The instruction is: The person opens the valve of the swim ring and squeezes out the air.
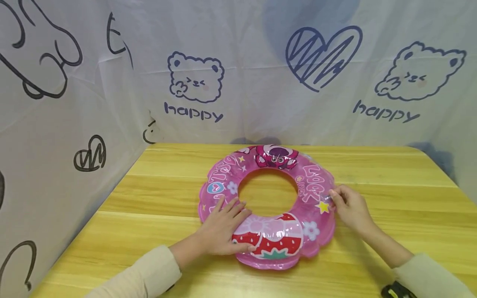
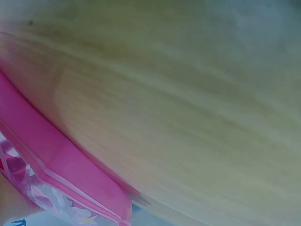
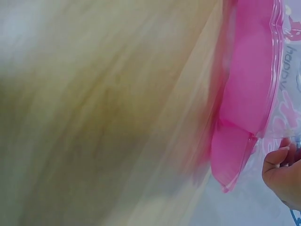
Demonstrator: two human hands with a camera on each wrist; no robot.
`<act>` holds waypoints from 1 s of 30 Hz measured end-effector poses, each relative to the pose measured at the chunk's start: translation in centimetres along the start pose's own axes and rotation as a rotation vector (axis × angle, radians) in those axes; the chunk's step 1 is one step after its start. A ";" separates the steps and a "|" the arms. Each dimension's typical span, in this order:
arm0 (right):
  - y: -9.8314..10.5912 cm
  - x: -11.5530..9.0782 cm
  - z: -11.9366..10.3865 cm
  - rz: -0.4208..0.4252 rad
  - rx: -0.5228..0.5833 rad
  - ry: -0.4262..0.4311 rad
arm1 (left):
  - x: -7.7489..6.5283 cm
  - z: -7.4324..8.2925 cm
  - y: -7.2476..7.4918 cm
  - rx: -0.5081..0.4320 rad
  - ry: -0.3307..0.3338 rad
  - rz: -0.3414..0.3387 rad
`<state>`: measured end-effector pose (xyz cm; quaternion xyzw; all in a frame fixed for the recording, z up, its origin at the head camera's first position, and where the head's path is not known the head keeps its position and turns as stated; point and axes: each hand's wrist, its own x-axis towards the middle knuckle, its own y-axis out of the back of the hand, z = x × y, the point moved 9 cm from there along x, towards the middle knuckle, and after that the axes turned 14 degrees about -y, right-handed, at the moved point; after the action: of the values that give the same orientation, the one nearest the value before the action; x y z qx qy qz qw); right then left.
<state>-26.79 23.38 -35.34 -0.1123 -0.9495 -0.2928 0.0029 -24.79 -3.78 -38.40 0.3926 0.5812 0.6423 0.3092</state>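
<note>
An inflated pink swim ring (image 1: 273, 223) lies flat on the table, printed with a purple-and-pink bear, strawberries, flowers and lettering. On its lower left part rests my left hand (image 1: 225, 227), fingers spread over the top and the thumb along the strawberry print. My right hand (image 1: 352, 207) pinches the ring at its right edge with thumb and forefinger, beside the yellow star; a small clear bit shows at the fingertips. In the right wrist view, the pink side wall (image 3: 249, 80) stands near the curled fingers (image 3: 277, 157). The left wrist view shows mostly tabletop and the ring's side.
The yellow wood-grain table (image 1: 156, 182) reaches back to a white curtain (image 1: 257, 82) with drawn bears and hearts. Another curtain (image 1: 48, 136) hangs along the left. A small black object (image 1: 396, 289) lies at the front right, partly cut off by the frame.
</note>
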 end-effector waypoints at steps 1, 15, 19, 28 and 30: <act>0.0 0.0 0.1 -0.001 0.002 -0.015 | 0.0 0.0 0.0 -0.005 0.001 -0.002; -0.6 0.1 1.7 -0.018 0.102 -0.239 | -0.1 -0.1 -0.5 0.025 0.001 0.009; -0.6 0.1 2.0 -0.034 0.123 -0.293 | -0.1 -0.1 -0.6 0.025 0.010 0.001; -1.1 0.0 2.6 -0.066 0.259 -0.385 | -0.2 -0.2 -0.7 0.029 0.015 -0.004; -1.1 0.0 2.7 -0.062 0.298 -0.393 | -0.2 -0.2 -0.6 0.030 0.017 -0.005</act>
<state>-26.85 23.99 -38.21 -0.1361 -0.9676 -0.1219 -0.1742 -24.89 -3.92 -39.06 0.3903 0.5943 0.6360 0.3000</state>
